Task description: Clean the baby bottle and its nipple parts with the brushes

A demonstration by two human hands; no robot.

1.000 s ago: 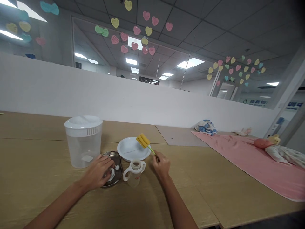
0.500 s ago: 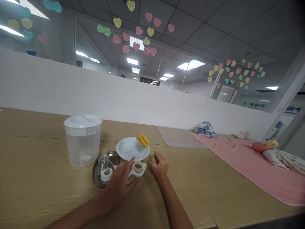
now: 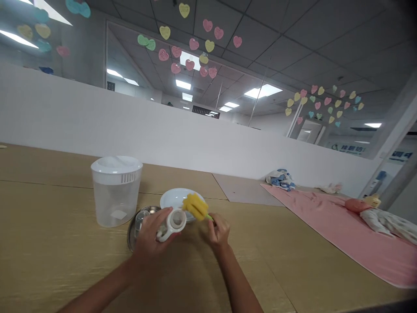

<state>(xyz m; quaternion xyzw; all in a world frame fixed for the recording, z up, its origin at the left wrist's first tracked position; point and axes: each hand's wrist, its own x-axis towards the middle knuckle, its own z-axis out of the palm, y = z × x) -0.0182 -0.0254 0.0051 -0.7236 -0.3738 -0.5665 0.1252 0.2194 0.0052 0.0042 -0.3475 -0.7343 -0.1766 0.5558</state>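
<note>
My left hand (image 3: 152, 234) is closed around a baby bottle (image 3: 170, 230) with a white collar and handle, tilted so its open mouth points up toward the right. In my right hand (image 3: 219, 230) is the green handle of a bottle brush (image 3: 196, 206). Its yellow sponge head is close beside the bottle's mouth, outside it. Behind them a white bowl (image 3: 171, 197) is partly covered by the sponge. A metal tray (image 3: 130, 237) sits beneath and left of my left hand, with a clear cap (image 3: 140, 218) on it; the hand hides the rest.
A clear plastic tub (image 3: 115, 202) with a white lid stands at the left behind the tray. Rightward, a pink cloth (image 3: 325, 217) covers the table (image 3: 260, 261), with bundled blue-and-white fabric (image 3: 280, 179) at its far corner. A white wall (image 3: 195, 139) runs along the back.
My left hand has taken hold of the bottle, lifted it and tilted it toward the brush. The sponge head has swung down and nearer to the bottle's mouth.
</note>
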